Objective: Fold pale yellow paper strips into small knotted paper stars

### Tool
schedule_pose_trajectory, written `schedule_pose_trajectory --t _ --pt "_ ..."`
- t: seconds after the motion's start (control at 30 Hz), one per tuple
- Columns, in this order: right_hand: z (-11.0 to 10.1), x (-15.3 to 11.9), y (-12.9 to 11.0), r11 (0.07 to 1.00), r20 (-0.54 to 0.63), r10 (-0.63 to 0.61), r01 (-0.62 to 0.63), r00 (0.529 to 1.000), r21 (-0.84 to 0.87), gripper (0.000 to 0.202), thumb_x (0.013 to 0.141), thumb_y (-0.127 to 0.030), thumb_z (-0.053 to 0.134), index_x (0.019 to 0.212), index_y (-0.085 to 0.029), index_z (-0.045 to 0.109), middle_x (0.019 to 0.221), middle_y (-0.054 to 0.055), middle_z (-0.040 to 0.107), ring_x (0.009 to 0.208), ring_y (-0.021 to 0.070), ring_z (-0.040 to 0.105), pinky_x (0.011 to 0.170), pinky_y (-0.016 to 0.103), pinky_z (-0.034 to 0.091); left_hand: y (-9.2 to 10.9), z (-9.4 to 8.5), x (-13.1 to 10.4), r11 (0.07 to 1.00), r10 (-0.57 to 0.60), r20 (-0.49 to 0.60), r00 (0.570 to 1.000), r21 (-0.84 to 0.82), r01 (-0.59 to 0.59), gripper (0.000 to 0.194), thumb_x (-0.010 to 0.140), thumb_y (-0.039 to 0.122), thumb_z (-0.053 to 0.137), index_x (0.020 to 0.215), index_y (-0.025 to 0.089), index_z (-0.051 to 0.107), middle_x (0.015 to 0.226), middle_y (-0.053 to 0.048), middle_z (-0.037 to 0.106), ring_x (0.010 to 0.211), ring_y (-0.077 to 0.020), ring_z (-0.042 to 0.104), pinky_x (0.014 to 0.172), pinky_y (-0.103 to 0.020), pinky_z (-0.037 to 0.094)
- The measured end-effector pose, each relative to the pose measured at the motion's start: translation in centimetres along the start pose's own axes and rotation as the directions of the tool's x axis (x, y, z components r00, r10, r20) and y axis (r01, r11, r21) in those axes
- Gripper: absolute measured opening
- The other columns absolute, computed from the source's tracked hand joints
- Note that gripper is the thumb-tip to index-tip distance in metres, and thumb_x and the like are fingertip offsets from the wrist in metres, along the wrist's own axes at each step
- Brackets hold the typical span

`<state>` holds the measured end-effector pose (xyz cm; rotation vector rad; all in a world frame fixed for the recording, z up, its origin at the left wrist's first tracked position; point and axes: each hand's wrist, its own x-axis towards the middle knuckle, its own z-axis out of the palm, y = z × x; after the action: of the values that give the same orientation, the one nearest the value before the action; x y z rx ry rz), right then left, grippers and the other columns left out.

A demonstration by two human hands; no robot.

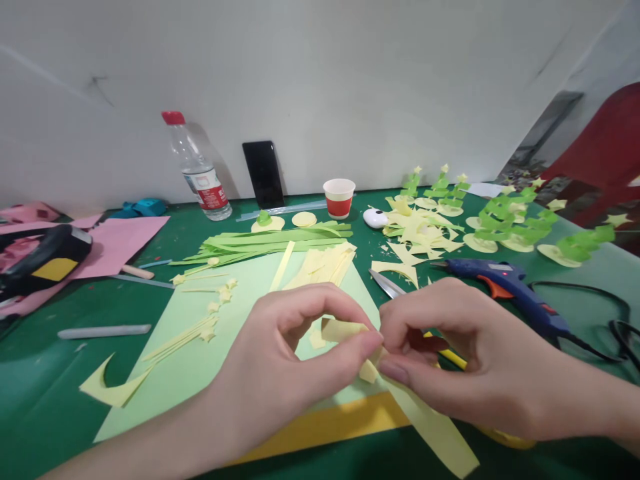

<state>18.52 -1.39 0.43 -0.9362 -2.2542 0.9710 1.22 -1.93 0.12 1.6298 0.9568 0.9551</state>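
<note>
A pale yellow paper strip (433,427) is pinched between the fingertips of both hands, above a light green paper sheet (185,347). My left hand (300,360) grips the folded or looped upper end between thumb and index finger. Close beside it, my right hand (470,360) pinches the same strip, whose long tail slants down to the right. Behind my hands lies a bundle of pale yellow strips (323,263). Several small yellow paper stars (225,293), some with thin strips attached, are on the sheet's left part. Scissors (387,285) lie partly hidden behind my right hand.
A blue glue gun (520,300) with a black cord lies right. Star-topped green paper pieces on round bases (515,227) stand beyond it. Green strips (270,241), paper scraps (420,230), a paper cup (339,199), a phone (263,175) and a bottle (203,177) are farther back.
</note>
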Motion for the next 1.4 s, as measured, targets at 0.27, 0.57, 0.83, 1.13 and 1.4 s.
schedule_pose_trajectory --t 0.27,0.57,0.83,1.13,1.4 --pt "-0.3 0.18 -0.18 0.988 0.047 0.031 -0.038 0.998 0.151 0.027 0.08 -0.017 0.048 0.054 -0.019 0.041 0.048 -0.005 0.04 0.045 0.0065 0.035 0.04 0.017 0.03 0.17 -0.15 0.19 0.996 0.0 -0.01 1.0 -0.084 -0.001 0.011 0.069 0.009 0.066 0.069 0.019 0.064 0.071 0.005 0.065 0.067 -0.0078 0.057 0.06 -0.013 0.046" --pt "-0.48 0.19 -0.24 0.978 -0.01 0.018 -0.016 1.0 0.207 0.025 0.082 -0.026 0.049 0.058 -0.019 0.046 0.052 -0.003 0.046 0.049 0.0085 0.04 0.045 0.02 0.034 -0.05 -0.34 0.09 0.987 -0.05 -0.034 0.998 -0.153 0.044 0.016 0.075 0.012 0.062 0.061 0.018 0.061 0.057 0.006 0.059 0.051 -0.0051 0.053 0.052 -0.011 0.046" --pt "-0.14 0.08 0.0 0.992 -0.05 -0.063 0.068 0.997 0.103 0.031 0.087 -0.017 0.043 0.056 -0.018 0.047 0.048 -0.006 0.043 0.044 0.0053 0.036 0.039 0.017 0.026 0.44 -0.06 0.17 0.996 -0.083 0.091 0.992 -0.029 0.086 0.02 0.08 0.017 0.055 0.06 0.016 0.059 0.057 0.004 0.057 0.051 -0.0066 0.055 0.05 -0.013 0.045" --pt "0.16 0.2 0.21 0.998 -0.024 -0.017 0.019 1.0 0.067 0.033 0.088 -0.026 0.047 0.057 -0.017 0.053 0.049 -0.005 0.039 0.046 0.0062 0.035 0.041 0.017 0.029 0.29 -0.16 0.07 0.958 0.081 0.178 0.981 0.256 -0.126 0.029 0.086 0.015 0.045 0.059 0.016 0.055 0.059 0.004 0.057 0.056 -0.0074 0.053 0.055 -0.014 0.041" --pt "0.05 0.08 0.12 0.999 -0.072 -0.02 0.024 0.997 0.047 0.037 0.087 -0.028 0.049 0.053 -0.016 0.048 0.046 -0.005 0.038 0.043 0.0047 0.031 0.037 0.018 0.022 0.41 -0.45 0.0 0.972 0.074 0.158 0.985 0.21 -0.107 0.03 0.086 0.016 0.047 0.057 0.017 0.053 0.059 0.006 0.056 0.057 -0.0057 0.052 0.056 -0.013 0.039"
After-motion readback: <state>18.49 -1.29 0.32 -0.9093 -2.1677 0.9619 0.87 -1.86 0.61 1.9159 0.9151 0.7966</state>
